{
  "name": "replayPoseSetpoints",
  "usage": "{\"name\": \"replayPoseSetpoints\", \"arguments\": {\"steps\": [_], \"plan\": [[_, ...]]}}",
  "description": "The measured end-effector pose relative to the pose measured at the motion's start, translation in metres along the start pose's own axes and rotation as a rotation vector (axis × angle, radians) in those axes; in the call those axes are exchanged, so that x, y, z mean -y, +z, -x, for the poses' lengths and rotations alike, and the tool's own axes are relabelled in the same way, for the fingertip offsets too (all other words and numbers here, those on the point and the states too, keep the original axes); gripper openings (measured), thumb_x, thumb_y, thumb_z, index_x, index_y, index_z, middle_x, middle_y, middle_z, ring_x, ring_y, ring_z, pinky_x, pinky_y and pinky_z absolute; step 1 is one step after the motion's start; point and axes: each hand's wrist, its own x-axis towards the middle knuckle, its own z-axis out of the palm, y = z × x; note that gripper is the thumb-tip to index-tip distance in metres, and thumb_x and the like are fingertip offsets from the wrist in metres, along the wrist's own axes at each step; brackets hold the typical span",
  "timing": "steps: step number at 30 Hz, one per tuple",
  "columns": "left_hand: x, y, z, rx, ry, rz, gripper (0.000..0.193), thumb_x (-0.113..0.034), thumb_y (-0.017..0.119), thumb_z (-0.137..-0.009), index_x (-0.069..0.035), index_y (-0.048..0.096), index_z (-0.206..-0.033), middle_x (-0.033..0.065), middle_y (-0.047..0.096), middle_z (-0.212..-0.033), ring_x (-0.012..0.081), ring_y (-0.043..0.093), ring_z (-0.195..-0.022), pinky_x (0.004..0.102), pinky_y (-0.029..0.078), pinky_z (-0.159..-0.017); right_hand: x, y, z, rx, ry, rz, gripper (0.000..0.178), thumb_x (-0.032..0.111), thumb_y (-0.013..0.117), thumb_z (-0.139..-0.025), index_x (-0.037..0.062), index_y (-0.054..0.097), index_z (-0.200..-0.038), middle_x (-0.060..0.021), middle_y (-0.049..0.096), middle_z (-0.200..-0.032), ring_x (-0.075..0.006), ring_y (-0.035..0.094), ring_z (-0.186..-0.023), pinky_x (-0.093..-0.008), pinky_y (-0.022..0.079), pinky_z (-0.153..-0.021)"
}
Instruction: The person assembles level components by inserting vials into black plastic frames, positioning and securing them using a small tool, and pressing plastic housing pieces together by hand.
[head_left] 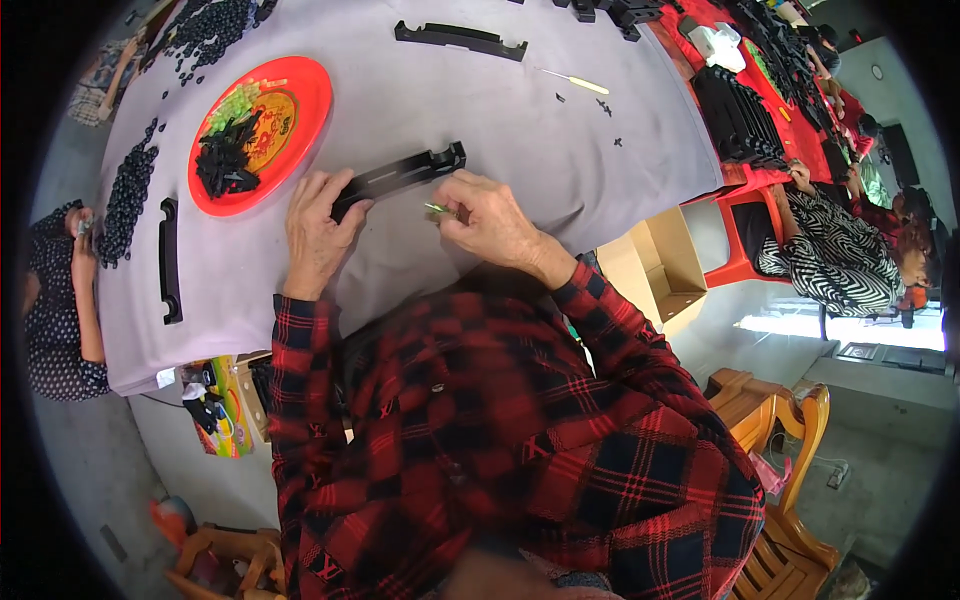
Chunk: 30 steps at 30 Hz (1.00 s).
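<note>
My left hand (pixel 318 225) grips one end of a long black plastic bar (pixel 400 176) with raised ends, thumb on the near side and fingers over the top. The bar lies tilted, its far end up to the right and slightly blurred. Just beside that end, my right hand (pixel 495 222) is closed in a pinch on a small green piece (pixel 435 208), only partly visible. Left of the bar sits a red plate (pixel 314 90) with light green pieces (pixel 236 106) and dark black strips (pixel 228 162) on it.
Similar black bars lie at the far side (pixel 460 39) and left edge (pixel 169 262). A thin tool with a pale yellow handle (pixel 588 85) rests beyond my right hand. Black round pieces (pixel 128 200) spread leftward. An open cardboard box (pixel 655 268) stands right. Other people sit at both sides.
</note>
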Motion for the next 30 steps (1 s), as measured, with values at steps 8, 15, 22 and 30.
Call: {"name": "replayPoseSetpoints", "arguments": {"steps": [8,15,22,30], "plan": [[0.002,0.001,-0.001,0.006,0.017,-0.018,0.039,-0.013,0.08,-0.076,0.0,0.068,-0.111,0.0134,0.059,-0.091,0.033,0.059,-0.089,0.0401,0.047,-0.079,-0.004,0.003,-0.001,-0.03,-0.047,0.047,0.012,0.004,0.064,-0.075,0.0027,0.06,-0.086,-0.0116,0.057,-0.077,-0.0322,0.06,-0.072,-0.0421,0.05,-0.066],[0.001,0.0,0.002,-0.019,0.03,-0.004,0.04,-0.017,0.08,-0.074,-0.002,0.069,-0.109,0.0122,0.06,-0.092,0.0334,0.057,-0.091,0.0427,0.047,-0.08,-0.003,0.005,0.001,-0.036,-0.043,-0.004,0.016,0.001,0.069,-0.077,0.0043,0.065,-0.093,-0.008,0.057,-0.078,-0.0213,0.057,-0.064,-0.0336,0.047,-0.057],[0.004,0.001,-0.002,0.021,0.096,0.113,0.035,-0.022,0.078,-0.076,-0.004,0.068,-0.105,0.0102,0.06,-0.093,0.0331,0.056,-0.091,0.0423,0.046,-0.081,-0.002,-0.006,0.002,-0.065,0.048,-0.174,0.015,0.0,0.069,-0.086,0.0032,0.071,-0.1,-0.0029,0.058,-0.081,-0.0115,0.054,-0.068,-0.0262,0.044,-0.059],[-0.016,-0.01,-0.002,0.187,0.098,0.079,0.038,-0.022,0.078,-0.077,-0.004,0.067,-0.108,0.009,0.057,-0.091,0.0299,0.054,-0.09,0.04,0.044,-0.08,0.019,-0.032,-0.013,-0.088,0.066,-0.138,0.018,-0.001,0.077,-0.083,0.0011,0.07,-0.1,-0.0019,0.061,-0.083,-0.0087,0.053,-0.069,-0.0247,0.047,-0.064]]}}
